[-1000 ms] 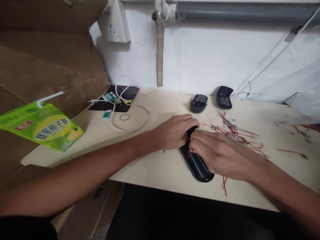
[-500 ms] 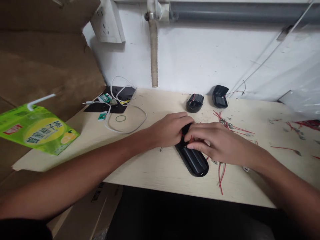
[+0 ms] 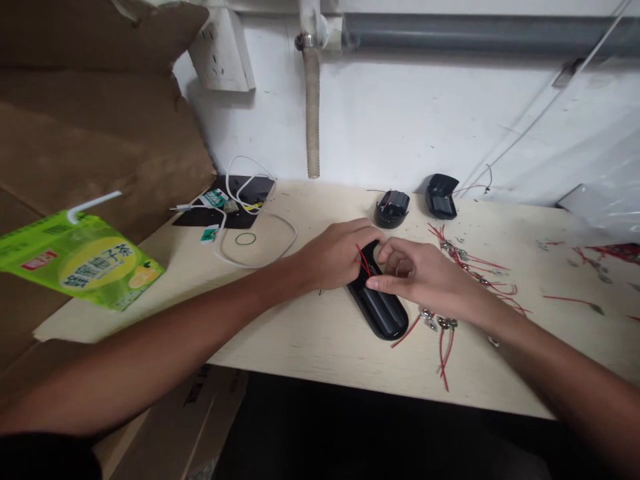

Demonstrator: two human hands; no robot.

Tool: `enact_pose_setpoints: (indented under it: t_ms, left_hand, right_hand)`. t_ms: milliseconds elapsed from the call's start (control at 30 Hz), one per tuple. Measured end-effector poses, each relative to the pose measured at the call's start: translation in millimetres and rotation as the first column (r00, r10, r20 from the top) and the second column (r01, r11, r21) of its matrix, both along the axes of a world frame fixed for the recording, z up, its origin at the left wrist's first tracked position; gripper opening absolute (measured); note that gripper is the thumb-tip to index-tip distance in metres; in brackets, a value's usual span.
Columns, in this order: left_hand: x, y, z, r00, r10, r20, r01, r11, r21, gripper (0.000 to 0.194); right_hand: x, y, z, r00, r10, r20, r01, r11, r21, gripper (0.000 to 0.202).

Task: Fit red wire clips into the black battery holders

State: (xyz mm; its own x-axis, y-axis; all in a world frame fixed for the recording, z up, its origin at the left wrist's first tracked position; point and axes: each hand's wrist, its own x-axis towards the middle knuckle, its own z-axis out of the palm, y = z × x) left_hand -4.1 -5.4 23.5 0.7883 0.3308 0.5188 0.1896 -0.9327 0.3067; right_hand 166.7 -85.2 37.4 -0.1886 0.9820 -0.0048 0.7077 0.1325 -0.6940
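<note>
A long black plastic housing (image 3: 383,310) with rounded ends lies slantwise on the table, its hollow inside partly covered by my fingers. My left hand (image 3: 345,253) is closed on its far end. A red wire (image 3: 363,259) sticks up out of the housing between my hands. Over the middle of the housing is my right hand (image 3: 417,273), its thumb stretched along the near part and its fingers curled apart from the thumb. Nothing shows between them. Close to my right wrist lie several small metal pieces (image 3: 445,323) with red wires.
Two black plastic cases (image 3: 393,209) with wires stand near the wall. On the left are a green drink carton (image 3: 100,260) with a straw, a white cable (image 3: 287,227) and a green rubber band (image 3: 245,239). More red-wired pieces (image 3: 593,263) are scattered on the right.
My right hand's fingers have opened away from the thumb, and the red wire shows more clearly. The housing's near end sits slightly further up and left in view. My left hand keeps its hold.
</note>
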Motion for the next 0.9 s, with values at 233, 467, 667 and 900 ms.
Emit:
enact_pose_setpoints:
  t_ms: [233, 467, 667, 900]
  left_hand:
    - [-1, -3, 6.3, 0.999, 0.011, 0.037, -0.015, 0.994, 0.105, 0.023]
    - [-2, -5, 9.9, 0.999, -0.004, 0.045, -0.006, 0.976, 0.220, 0.033]
    - [-1, -6, 11.1, 1.000, 0.011, 0.021, -0.016, 0.967, 0.254, 0.035]
    - [-1, -7, 11.5, 1.000, 0.010, 0.011, -0.012, 0.964, 0.266, 0.033]
  right_hand:
    - [-6, 2, 2.7, 0.949, -0.008, -0.314, -0.057, 0.978, -0.198, 0.022]
    - [-9, 2, -0.7, 0.867, -0.067, -0.493, -0.098, 0.949, -0.301, 0.018]
    - [-9, 2, 0.0, 0.834, -0.046, -0.550, -0.151, 0.940, -0.307, 0.018]
    - [-10, 2, 3.7, 0.833, -0.062, -0.549, -0.166, 0.919, -0.356, 0.022]
